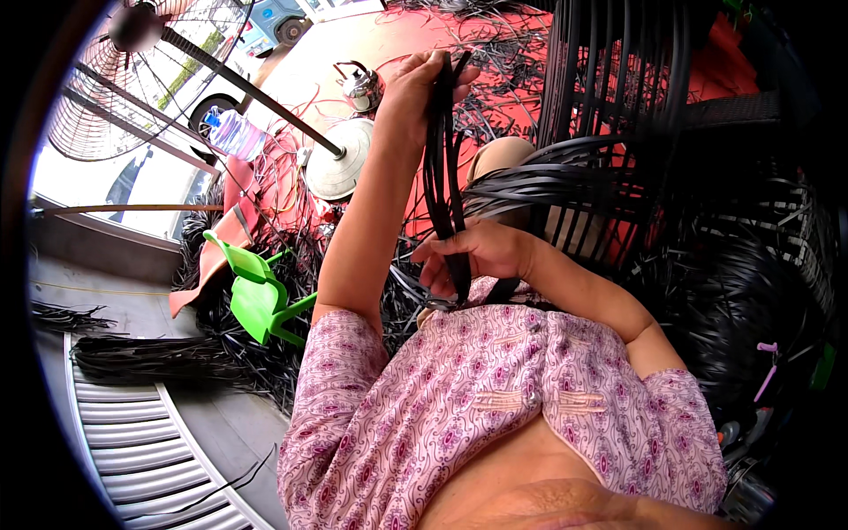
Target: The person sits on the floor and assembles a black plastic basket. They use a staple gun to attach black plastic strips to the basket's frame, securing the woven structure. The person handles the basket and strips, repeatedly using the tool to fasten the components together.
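Note:
My left hand (415, 88) is raised, its fingers closed round the upper end of a bundle of flat black strips (438, 177). The bundle hangs down in front of me to my right hand (481, 252), which pinches it near its lower end, close to my chest. Just beyond my right hand, more black strips (548, 181) fan out sideways from a partly woven black frame (618, 71). The lower tips of the bundle are partly hidden behind my right fingers.
Loose black strips lie over the red floor covering (389, 40). To the left are a green plastic chair (256, 305), a standing fan's round base (340, 163), a metal kettle (358, 86) and a water bottle (234, 132). A slatted white bench (146, 442) stands at lower left.

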`<state>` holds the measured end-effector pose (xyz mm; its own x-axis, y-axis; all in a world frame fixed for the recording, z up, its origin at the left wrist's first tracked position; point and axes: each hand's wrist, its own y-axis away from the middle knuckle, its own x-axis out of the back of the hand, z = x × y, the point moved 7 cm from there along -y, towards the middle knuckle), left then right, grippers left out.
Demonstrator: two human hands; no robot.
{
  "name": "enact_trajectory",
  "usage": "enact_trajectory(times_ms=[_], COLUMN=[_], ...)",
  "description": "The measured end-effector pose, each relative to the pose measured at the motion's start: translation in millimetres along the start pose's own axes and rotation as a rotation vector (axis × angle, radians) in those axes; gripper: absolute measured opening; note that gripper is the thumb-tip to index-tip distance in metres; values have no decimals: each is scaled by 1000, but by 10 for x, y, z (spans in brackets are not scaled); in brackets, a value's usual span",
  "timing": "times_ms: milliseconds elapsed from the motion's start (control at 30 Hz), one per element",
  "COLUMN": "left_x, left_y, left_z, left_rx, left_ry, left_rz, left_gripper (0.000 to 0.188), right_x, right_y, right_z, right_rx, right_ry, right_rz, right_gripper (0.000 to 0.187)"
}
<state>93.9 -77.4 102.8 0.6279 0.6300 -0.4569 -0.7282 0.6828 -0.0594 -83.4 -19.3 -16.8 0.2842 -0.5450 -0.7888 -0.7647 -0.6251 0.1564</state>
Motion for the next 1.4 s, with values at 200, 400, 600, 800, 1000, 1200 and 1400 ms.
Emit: enact_trajectory(times_ms=[200, 400, 600, 800, 1000, 1200, 1400], left_x=[-10, 100, 40, -261, -312, -400, -336], left_y=[-51, -78, -48, 190, 275, 273, 229], left_z=[-26, -46, -91, -60, -119, -210, -134], left_rx=[-25, -48, 19, 101, -156, -196, -159], left_ry=[170, 148, 38, 2, -770, -767, -718], left_rz=[-147, -120, -175, -588, -464, -525, -521], left_gripper=[10, 20, 30, 37, 51, 32, 33], right_x=[5, 40, 103, 154, 188, 182, 223], right_y=[5, 14, 11, -16, 13, 7, 44], right_z=[12, -22, -152, -282, -374, -306, -370], right_rx=[24, 46, 95, 176, 221, 198, 297], right_ry=[-15, -52, -25, 7, 45, 55, 58], right_rz=[-22, -111, -57, 11, 98, 122, 120], right_gripper=[45, 56, 64, 64, 56, 53, 46])
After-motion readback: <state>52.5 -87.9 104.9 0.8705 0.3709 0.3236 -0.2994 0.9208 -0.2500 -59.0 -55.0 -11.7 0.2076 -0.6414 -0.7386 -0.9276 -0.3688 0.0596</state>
